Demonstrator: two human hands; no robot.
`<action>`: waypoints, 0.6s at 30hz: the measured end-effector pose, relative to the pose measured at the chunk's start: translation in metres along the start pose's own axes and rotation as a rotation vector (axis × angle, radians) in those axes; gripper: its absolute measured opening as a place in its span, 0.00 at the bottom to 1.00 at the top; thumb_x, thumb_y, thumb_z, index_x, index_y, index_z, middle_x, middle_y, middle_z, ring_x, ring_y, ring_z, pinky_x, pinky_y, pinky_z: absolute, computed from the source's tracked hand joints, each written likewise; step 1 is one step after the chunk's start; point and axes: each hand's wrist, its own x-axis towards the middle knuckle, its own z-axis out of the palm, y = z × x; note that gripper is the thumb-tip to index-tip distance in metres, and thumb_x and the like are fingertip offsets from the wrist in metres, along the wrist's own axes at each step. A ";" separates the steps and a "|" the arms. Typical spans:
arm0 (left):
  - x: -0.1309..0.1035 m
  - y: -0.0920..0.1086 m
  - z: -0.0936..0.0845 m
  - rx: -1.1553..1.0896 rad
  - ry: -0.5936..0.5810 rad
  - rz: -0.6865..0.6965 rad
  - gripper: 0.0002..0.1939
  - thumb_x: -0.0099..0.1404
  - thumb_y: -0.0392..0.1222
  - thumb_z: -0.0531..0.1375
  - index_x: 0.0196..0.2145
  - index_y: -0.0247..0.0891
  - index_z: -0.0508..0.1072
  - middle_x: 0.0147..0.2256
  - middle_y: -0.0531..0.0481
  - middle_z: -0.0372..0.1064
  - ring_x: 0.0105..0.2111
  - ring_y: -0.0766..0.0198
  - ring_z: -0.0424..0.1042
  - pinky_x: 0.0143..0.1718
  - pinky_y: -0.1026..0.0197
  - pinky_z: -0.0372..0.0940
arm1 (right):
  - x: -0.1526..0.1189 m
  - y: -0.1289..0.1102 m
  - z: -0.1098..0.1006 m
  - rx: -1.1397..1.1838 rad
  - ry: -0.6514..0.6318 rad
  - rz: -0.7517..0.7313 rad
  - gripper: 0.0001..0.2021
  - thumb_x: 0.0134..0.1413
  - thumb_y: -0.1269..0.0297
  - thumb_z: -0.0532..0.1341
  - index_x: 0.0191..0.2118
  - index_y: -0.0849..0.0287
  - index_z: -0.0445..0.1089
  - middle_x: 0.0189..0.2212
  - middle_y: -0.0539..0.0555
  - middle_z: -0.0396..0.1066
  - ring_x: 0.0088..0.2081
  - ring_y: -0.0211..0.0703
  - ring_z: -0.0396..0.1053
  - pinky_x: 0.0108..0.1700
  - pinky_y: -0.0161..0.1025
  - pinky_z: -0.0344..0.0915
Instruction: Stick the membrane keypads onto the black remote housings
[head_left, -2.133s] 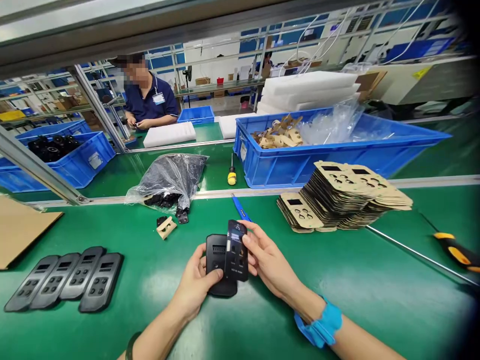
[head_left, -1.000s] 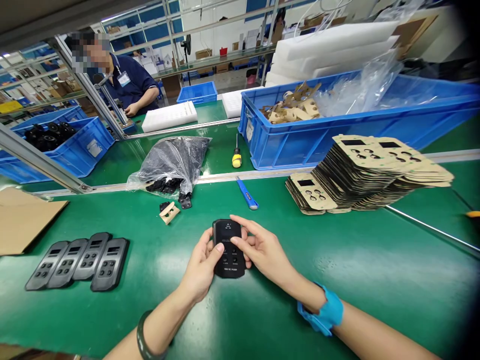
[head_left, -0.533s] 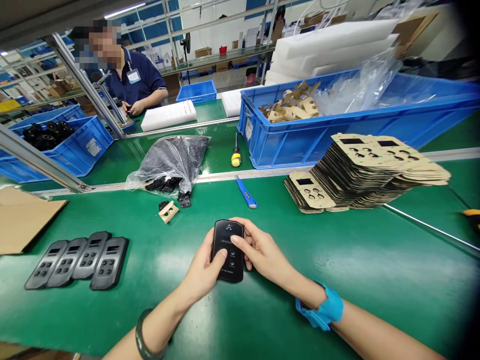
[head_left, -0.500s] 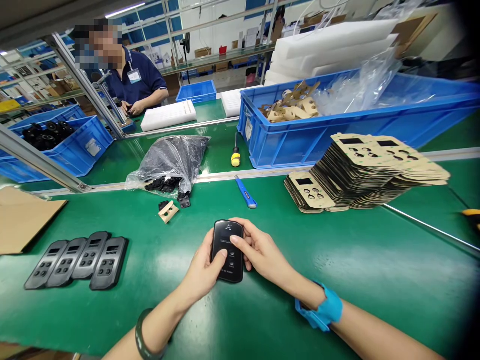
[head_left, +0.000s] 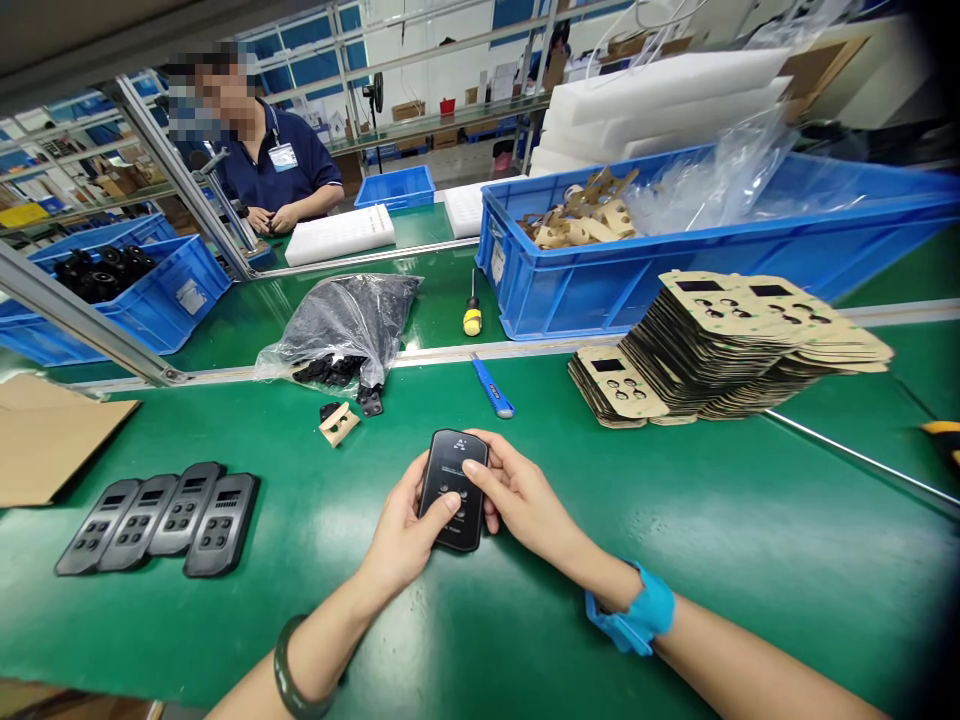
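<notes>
Between my two hands is a black device panel [head_left: 455, 452] with rounded corners, a small white logo at the top and several button spots. My left hand [head_left: 409, 525] grips its left edge, thumb lying on the face. From the right, my right hand [head_left: 521, 495] holds the other edge, with its thumb on the face near the middle and its fingers behind. What the fingers do underneath is hidden. On the left of the green table [head_left: 315, 600] lie several similar grey-black housings [head_left: 221, 525], side by side, with buttons and a dark window.
Ahead are a blue utility knife [head_left: 493, 388], a yellow-black screwdriver [head_left: 472, 315] and a clear bag [head_left: 349, 315] of black parts. Stacked adhesive-backed panels [head_left: 720, 340] stand right, before a blue bin [head_left: 585, 285]. A co-worker [head_left: 281, 165] sits across; cardboard [head_left: 60, 450] lies left.
The panel has tilted slightly and moved a little up in the view, still in both hands. My thumbs have shifted slightly. The co-worker's hands have moved a little.
</notes>
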 end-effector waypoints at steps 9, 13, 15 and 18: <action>-0.006 0.004 0.007 -0.120 -0.107 -0.131 0.50 0.50 0.37 0.70 0.63 0.46 0.47 0.35 0.48 0.71 0.32 0.58 0.72 0.30 0.60 0.67 | 0.000 -0.002 0.001 0.057 0.004 0.010 0.21 0.58 0.51 0.56 0.54 0.55 0.59 0.25 0.47 0.68 0.16 0.34 0.61 0.17 0.33 0.62; -0.006 0.000 0.005 -0.062 -0.058 -0.194 0.48 0.56 0.47 0.66 0.65 0.46 0.41 0.36 0.46 0.73 0.30 0.56 0.75 0.29 0.57 0.70 | 0.001 -0.002 0.002 0.079 -0.011 0.027 0.22 0.58 0.51 0.55 0.54 0.56 0.58 0.24 0.47 0.66 0.15 0.34 0.60 0.17 0.32 0.60; -0.007 -0.001 0.005 -0.028 -0.038 -0.183 0.43 0.59 0.51 0.62 0.65 0.44 0.42 0.36 0.44 0.73 0.30 0.54 0.75 0.29 0.55 0.70 | 0.002 -0.002 0.002 0.082 -0.024 0.032 0.23 0.58 0.51 0.54 0.54 0.57 0.57 0.23 0.46 0.65 0.15 0.33 0.59 0.16 0.32 0.59; -0.007 -0.004 0.004 0.029 -0.006 -0.145 0.38 0.61 0.54 0.59 0.64 0.43 0.47 0.36 0.45 0.74 0.29 0.53 0.75 0.28 0.54 0.69 | 0.005 -0.001 0.001 0.069 -0.059 0.017 0.24 0.58 0.51 0.54 0.56 0.58 0.56 0.22 0.45 0.63 0.15 0.33 0.59 0.17 0.32 0.58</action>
